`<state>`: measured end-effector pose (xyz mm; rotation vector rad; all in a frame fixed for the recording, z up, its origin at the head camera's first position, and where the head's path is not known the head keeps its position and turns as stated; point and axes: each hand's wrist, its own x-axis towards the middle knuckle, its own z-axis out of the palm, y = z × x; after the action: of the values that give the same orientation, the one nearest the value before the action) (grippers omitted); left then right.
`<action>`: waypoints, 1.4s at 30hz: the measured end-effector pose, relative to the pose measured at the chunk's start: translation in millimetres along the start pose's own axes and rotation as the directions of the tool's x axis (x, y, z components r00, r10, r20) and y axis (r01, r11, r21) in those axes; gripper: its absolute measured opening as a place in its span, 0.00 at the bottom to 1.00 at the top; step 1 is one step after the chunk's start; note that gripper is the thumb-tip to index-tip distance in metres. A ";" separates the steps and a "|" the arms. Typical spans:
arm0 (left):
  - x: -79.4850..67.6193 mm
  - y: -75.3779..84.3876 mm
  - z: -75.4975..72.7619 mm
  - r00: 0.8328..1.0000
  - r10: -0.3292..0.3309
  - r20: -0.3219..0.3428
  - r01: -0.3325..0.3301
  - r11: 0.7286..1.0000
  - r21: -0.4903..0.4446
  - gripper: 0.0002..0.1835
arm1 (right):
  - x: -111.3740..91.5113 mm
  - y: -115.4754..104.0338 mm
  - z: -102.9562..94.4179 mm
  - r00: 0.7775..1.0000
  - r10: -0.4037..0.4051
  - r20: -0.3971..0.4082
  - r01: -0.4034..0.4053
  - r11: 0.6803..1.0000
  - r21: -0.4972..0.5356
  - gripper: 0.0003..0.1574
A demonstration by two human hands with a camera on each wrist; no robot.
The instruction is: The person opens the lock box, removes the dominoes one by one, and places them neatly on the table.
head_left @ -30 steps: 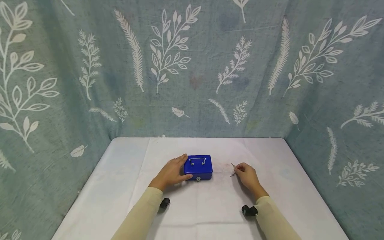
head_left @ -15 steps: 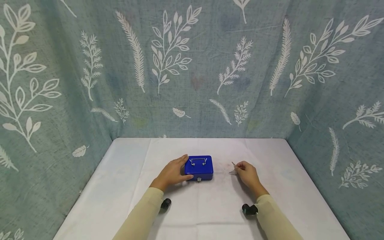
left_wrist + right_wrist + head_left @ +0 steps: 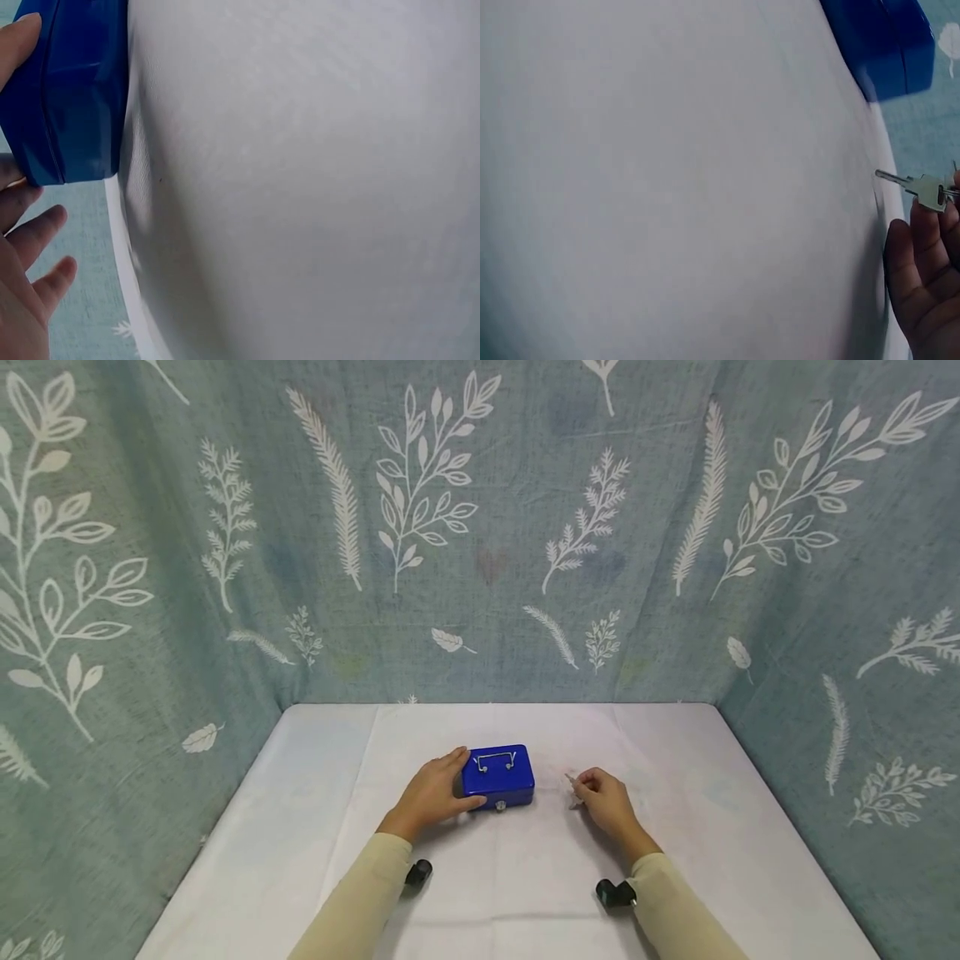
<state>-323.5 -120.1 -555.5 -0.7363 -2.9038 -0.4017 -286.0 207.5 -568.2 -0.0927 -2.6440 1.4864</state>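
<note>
Closing in now, the right hand (image 3: 606,802) has slid a little toward nine o'clock since half a second ago, bringing its small silver key (image 3: 932,191) nearer the blue box (image 3: 497,782), and the box itself has swung slightly anticlockwise! Left hand (image 3: 431,793) sits at nine o'clock of that box, and it has a proper hold: thumb against the front, fingers round at the far left corner. Lid down, with the wire handle (image 3: 495,759) on top and the round lock (image 3: 500,806) low on the front, at six o'clock.

Over at about half past three from the box, the right hand pinches the key between thumb and fingers, its shaft pointing toward ten o'clock in the right wrist view. Key and box are near but apart, with bare white cloth (image 3: 551,785) between them! Another bit of metal dangles below the fingers, too small to make out. Two pale sleeves (image 3: 352,893) run in from seven and five o'clock, and leaf-patterned curtain (image 3: 487,560) fills twelve o'clock behind the table.
</note>
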 end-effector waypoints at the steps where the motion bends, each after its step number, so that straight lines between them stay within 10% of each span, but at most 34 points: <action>1: 0.3 0.7 -0.7 1.000 0.004 -0.001 -0.004 1.000 0.001 0.55 | -1.2 -1.2 1.8 1.000 -0.007 0.004 0.007 1.000 -0.008 0.04; 22: -3.4 9.6 2.9 0.997 -0.057 -0.046 0.056 0.998 -0.030 0.56 | -20.6 -27.5 42.6 0.980 -0.127 0.150 0.145 0.983 -0.113 0.09; 34: -3.6 6.3 13.8 0.984 -0.177 -0.023 0.156 0.915 -0.373 0.59 | -26.1 -36.7 62.2 0.952 -0.230 0.202 0.261 0.955 -0.140 0.10; 42: -3.5 8.3 13.8 0.984 -0.173 -0.049 0.142 0.913 -0.382 0.58 | -28.2 -41.8 71.4 0.948 -0.222 0.229 0.268 0.944 -0.191 0.11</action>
<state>-317.1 -110.7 -567.5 -0.5092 -2.8458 -1.0063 -266.8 122.3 -571.1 0.3820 -2.8424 1.1778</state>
